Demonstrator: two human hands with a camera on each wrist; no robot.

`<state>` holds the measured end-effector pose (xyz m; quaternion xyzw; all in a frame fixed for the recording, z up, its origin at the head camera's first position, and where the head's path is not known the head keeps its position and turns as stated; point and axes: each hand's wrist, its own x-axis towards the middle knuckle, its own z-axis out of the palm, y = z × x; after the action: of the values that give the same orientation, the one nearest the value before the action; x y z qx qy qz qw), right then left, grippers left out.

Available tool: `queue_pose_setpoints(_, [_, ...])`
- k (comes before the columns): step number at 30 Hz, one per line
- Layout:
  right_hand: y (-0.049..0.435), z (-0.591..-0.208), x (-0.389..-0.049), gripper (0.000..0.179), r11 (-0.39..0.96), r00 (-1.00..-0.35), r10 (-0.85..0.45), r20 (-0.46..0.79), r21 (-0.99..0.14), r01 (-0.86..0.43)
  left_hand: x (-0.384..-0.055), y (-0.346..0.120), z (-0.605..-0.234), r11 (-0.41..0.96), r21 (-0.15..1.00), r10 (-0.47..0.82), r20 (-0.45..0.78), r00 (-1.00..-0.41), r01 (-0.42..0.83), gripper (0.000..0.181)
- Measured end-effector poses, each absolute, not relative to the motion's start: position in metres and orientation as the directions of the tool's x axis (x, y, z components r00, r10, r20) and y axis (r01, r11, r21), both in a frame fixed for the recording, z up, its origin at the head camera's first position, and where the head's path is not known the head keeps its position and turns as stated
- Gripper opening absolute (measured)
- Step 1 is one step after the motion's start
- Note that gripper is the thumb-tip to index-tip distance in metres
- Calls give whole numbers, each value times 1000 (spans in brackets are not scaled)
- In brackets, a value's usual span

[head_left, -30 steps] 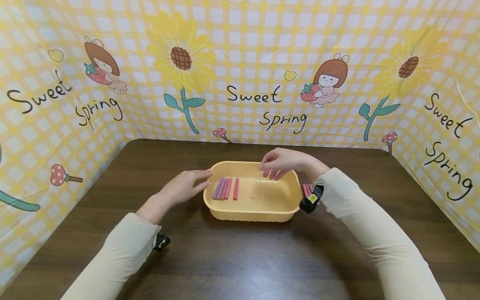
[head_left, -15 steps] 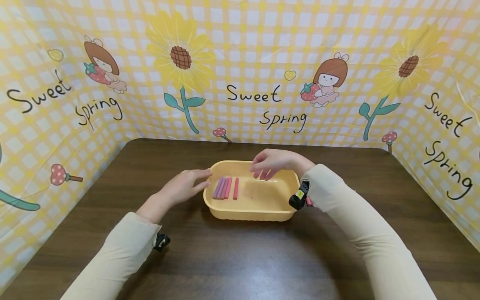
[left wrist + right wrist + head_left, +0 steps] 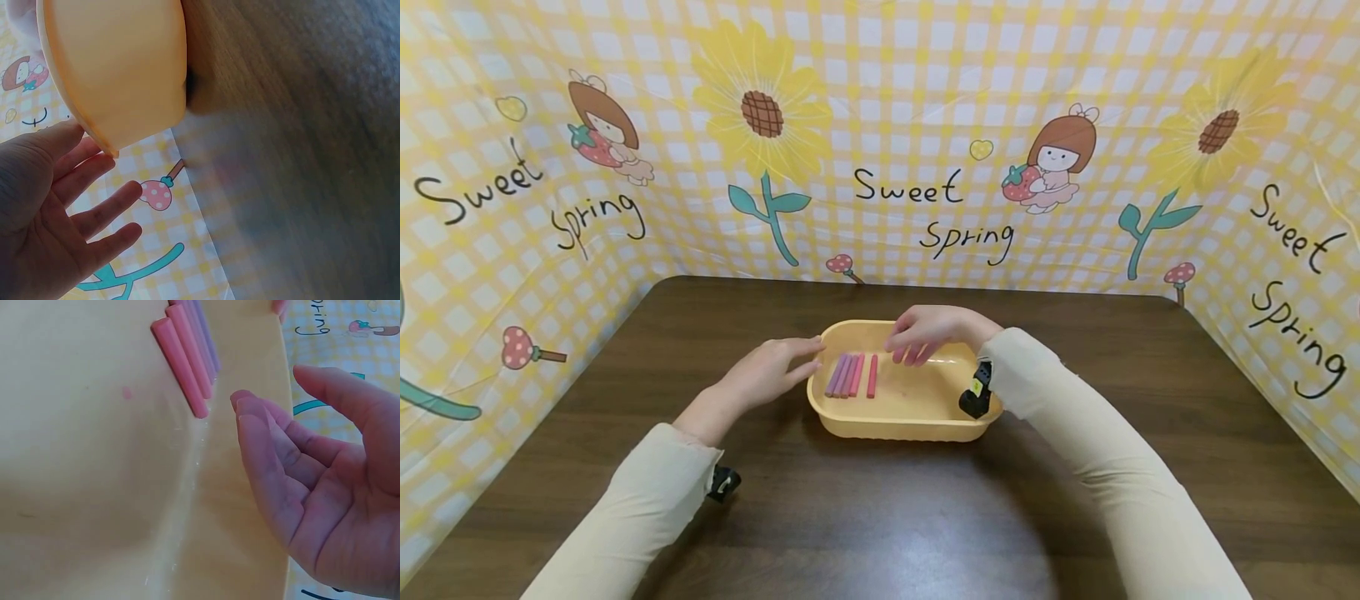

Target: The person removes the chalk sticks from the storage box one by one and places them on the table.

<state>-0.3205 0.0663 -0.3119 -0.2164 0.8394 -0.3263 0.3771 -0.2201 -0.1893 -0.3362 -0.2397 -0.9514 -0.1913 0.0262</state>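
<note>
In the head view a pale yellow basin [image 3: 906,429] stands on the table. Inside its left end lie several purple and pink chalk-like sticks [image 3: 847,377] side by side. One pink stick [image 3: 872,377] lies slightly apart to their right. My left hand [image 3: 767,367] touches the basin's left rim with thumb and fingertips, its other fingers spread in the left wrist view. Over the back of the basin hovers my right hand [image 3: 928,335], fingers loosely bent and holding nothing. The right wrist view shows its fingertips [image 3: 244,397] beside the near pink stick [image 3: 180,367].
The dark wooden table [image 3: 760,517] extends around the basin. Behind and at both sides hangs a yellow checked cloth [image 3: 887,100]. A black wrist camera [image 3: 976,396] on the right sleeve overlaps the basin's right end.
My right hand has moved left over the basin toward the sticks. Its sleeve now covers the pink sticks that showed right of the basin. My left hand has stayed at the rim.
</note>
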Motion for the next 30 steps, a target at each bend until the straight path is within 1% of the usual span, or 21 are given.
queue_pose_setpoints(9, [58,-319,-325,30,697,-611,-613,-501,-707,-120,-220,-189,-336,811,353,447,138,-884,466,41])
queue_pose_setpoints(14, [53,-327,-327,27,718,-602,-604,-522,-685,-127,-220,-189,-336,808,354,452,140,-881,471,41])
queue_pose_setpoints(19, [48,-336,-327,26,727,-583,-604,-544,-675,-125,-221,-189,-336,808,352,452,143,-881,472,41])
queue_pose_setpoints(24, [44,-344,-326,19,734,-554,-599,-578,-672,-92,-221,-189,-337,807,353,452,147,-880,473,41])
queue_pose_setpoints(27, [41,-347,-326,21,737,-544,-586,-600,-674,-49,-221,-190,-338,807,350,452,150,-879,475,41])
queue_pose_setpoints(30, [38,-349,-325,23,740,-549,-571,-610,-672,-24,-221,-190,-338,807,349,452,153,-879,476,41])
